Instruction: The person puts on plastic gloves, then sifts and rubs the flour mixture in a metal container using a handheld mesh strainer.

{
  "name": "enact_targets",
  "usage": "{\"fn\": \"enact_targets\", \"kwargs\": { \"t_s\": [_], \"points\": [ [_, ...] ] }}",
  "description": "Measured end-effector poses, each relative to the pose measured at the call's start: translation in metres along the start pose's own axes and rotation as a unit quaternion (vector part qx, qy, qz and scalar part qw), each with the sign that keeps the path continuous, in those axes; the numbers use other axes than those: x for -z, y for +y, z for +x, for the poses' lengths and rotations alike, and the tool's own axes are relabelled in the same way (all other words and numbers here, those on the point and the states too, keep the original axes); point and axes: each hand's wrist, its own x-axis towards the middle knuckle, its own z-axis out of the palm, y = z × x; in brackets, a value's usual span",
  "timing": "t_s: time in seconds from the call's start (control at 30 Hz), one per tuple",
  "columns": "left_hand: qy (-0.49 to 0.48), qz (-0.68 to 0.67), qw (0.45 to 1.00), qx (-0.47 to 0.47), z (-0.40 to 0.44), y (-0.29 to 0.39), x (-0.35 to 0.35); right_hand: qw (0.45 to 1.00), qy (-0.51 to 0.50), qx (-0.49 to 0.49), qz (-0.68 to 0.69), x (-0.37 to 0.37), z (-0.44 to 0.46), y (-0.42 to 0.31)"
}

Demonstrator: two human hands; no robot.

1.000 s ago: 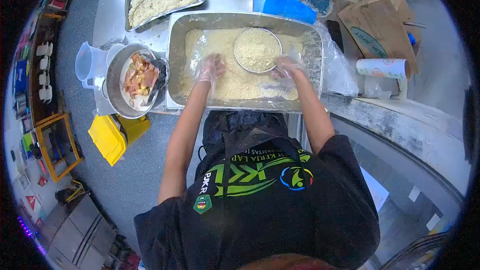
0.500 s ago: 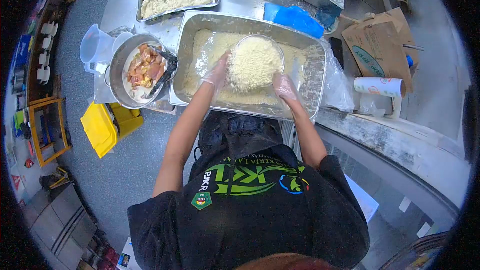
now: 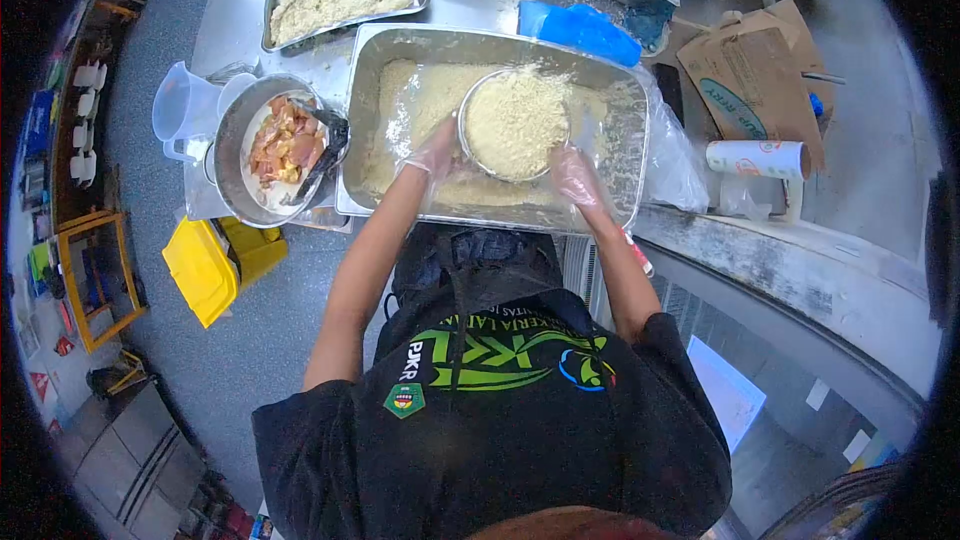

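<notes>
A round metal-rimmed container is heaped with pale, floury crumbs; its base is hidden, so I cannot tell if it is a bowl or a sieve. My left hand, in a clear plastic glove, grips its left side. On the lower right side my right hand, gloved the same way, is closed on the rim. Both hands hold the container over a deep rectangular metal pan, whose bottom is covered with more of the crumbs. Some crumbs spread past the container's upper right rim.
Left of the pan stands a metal pot with raw meat pieces in white liquid and a black-handled utensil. Beyond are a clear jug, a tray of coated pieces and a blue plastic bag. A yellow bin stands below left.
The container has tilted and shifted slightly right, so its left and lower rim now show. The crumbs have moved toward the upper right. Both hands keep their grip.
</notes>
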Motion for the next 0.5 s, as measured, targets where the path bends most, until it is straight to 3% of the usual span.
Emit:
{"fn": "enact_targets", "kwargs": {
  "t_s": [0.07,0.13,0.23,0.33,0.43,0.47,0.5],
  "points": [
    [-0.067,-0.052,0.996,-0.004,0.007,-0.006,0.005,1.0,0.014,0.0,-0.004,-0.002,-0.004,0.0],
    [-0.028,-0.031,0.999,0.0,-0.004,0.002,-0.002,0.988,0.014,-0.039,0.148,-0.013,-0.001,0.007],
    [-0.023,-0.044,0.999,-0.022,-0.001,-0.001,0.001,0.997,-0.042,-0.004,0.063,0.012,0.001,0.003],
    [-0.025,-0.032,0.999,-0.023,-0.006,0.005,-0.004,0.946,-0.046,-0.095,0.307,0.019,0.006,0.01],
    [-0.037,0.011,0.997,-0.065,0.003,-0.002,0.005,0.962,-0.192,-0.074,0.182,0.027,0.004,0.003],
    [-0.047,0.027,0.995,-0.088,0.012,-0.009,0.01,0.962,-0.182,-0.099,0.178,0.026,0.002,0.005],
    [-0.028,0.008,0.998,-0.052,0.007,-0.005,0.006,0.962,-0.172,-0.123,0.173,0.022,0.0,0.008]
  ]
}}
